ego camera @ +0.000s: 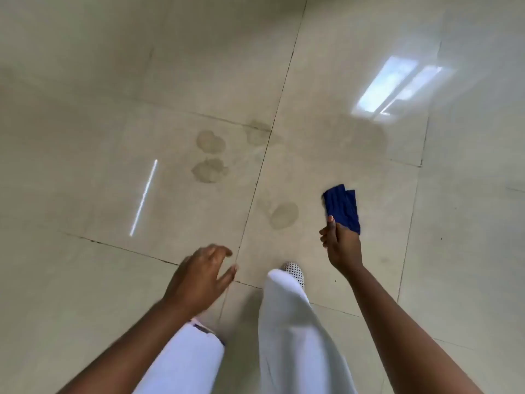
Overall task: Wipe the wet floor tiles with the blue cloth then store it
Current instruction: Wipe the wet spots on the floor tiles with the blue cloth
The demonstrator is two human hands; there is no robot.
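A folded blue cloth [342, 207] sticks out above my right hand [341, 245], which grips its lower end in the air over the floor. My left hand [200, 277] hovers lower left with its fingers spread and nothing in it. On the beige floor tiles [85, 137] lie several wet patches: two [210, 141] [208, 170] left of the tile joint, one [257, 133] at the joint crossing, one [282, 215] just left of the cloth, and a broad faint one [358, 137] farther right.
My legs in white trousers [287, 322] stand at the bottom centre, with a dotted shoe [294, 270] on the tile. Dark grout lines [264, 163] cross the floor. Window light reflects at the upper right [397, 86].
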